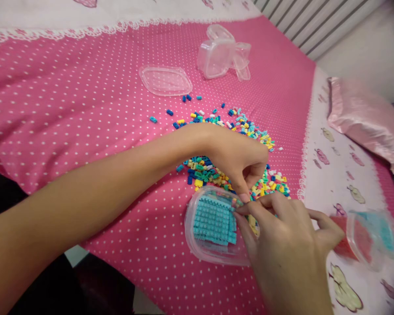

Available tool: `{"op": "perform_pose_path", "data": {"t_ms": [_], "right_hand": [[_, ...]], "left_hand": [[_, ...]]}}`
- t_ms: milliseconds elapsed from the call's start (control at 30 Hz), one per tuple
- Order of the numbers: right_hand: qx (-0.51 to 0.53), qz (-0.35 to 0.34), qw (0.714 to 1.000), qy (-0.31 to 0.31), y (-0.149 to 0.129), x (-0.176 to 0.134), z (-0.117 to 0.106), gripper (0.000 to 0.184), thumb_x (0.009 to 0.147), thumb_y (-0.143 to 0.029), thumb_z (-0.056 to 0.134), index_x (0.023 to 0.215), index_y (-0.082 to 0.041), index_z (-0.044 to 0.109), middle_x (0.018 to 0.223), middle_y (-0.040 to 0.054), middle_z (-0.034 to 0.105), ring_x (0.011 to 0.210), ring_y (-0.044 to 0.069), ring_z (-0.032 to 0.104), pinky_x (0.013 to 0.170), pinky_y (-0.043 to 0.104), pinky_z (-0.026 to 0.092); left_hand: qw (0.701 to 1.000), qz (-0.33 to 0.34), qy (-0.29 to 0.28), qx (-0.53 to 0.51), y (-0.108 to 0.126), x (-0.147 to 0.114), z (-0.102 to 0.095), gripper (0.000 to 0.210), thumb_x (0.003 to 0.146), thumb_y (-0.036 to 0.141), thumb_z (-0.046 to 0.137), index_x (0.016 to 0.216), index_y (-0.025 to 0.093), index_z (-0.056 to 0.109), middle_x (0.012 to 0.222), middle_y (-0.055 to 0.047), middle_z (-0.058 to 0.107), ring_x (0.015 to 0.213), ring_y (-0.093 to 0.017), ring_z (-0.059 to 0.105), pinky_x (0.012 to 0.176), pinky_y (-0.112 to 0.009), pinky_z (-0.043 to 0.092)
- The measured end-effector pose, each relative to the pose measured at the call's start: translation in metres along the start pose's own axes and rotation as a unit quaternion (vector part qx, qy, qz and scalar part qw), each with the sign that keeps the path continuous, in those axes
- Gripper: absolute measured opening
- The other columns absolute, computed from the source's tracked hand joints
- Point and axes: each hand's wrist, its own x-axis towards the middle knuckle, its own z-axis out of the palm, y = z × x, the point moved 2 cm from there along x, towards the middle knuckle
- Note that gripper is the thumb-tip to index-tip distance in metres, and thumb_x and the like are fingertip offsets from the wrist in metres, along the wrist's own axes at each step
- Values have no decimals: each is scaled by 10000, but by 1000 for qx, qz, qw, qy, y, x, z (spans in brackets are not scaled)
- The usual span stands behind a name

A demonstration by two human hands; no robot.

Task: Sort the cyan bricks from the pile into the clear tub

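A clear plastic container on the pink cloth holds a block of turquoise toy bricks, laid in tight rows. My left hand reaches across from the left, its fingers curled and thumb pointing down over the container's far right rim. From the lower right comes my right hand, thumb and forefinger pinched together beside the turquoise rows. The fingertips of both hands meet there. Whatever is between them is too small and covered to make out. Behind my left wrist lies a pile of mixed small bricks, partly hidden by my hands.
Past the pile lie a clear lid and stacked clear containers. At the right, containers with red bricks and turquoise bricks rest on the white border. A pink satin pillow lies at the far right.
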Motion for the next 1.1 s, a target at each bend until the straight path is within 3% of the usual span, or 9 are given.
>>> {"op": "perform_pose_path", "data": {"t_ms": [100,467,633,800,1100], "right_hand": [[5,39,999,10,-4,3,-1,394,1037,-269,408,774,-253,700,726,13,602,741,246,564,891,462,254],[21,29,999,-19,-3,2,-4,445,1073,-336,376,819,-244,731,692,-24,628,705,230,623,893,465,222],[28,37,999,-21,5,-2,-8,502,1080,-404,352,804,-268,749,720,-8,647,692,213,616,893,474,218],[3,-47,999,-22,16,-10,-4,435,1072,-385,377,866,-303,751,723,-17,608,690,203,580,830,449,204],[13,-9,999,-29,9,-6,-7,476,1060,-310,363,809,-283,767,681,5,541,701,230,546,821,450,199]], "left_hand": [[1000,-12,-9,2,1,-1,0,166,735,245,807,604,177,731,583,30,681,563,-91,542,578,-248,348],[1000,-13,-12,17,0,0,1,174,749,132,765,590,172,703,555,56,652,523,-72,475,553,-248,286],[1000,-15,-15,8,0,-1,0,160,757,169,775,610,172,712,570,47,662,548,-82,503,569,-252,308],[1000,-20,-18,15,0,-1,1,141,772,203,764,637,176,733,593,34,676,585,-95,524,600,-261,333],[1000,-18,-19,16,-2,-1,1,161,768,279,771,639,188,741,589,32,670,569,-103,516,585,-269,323]]}}
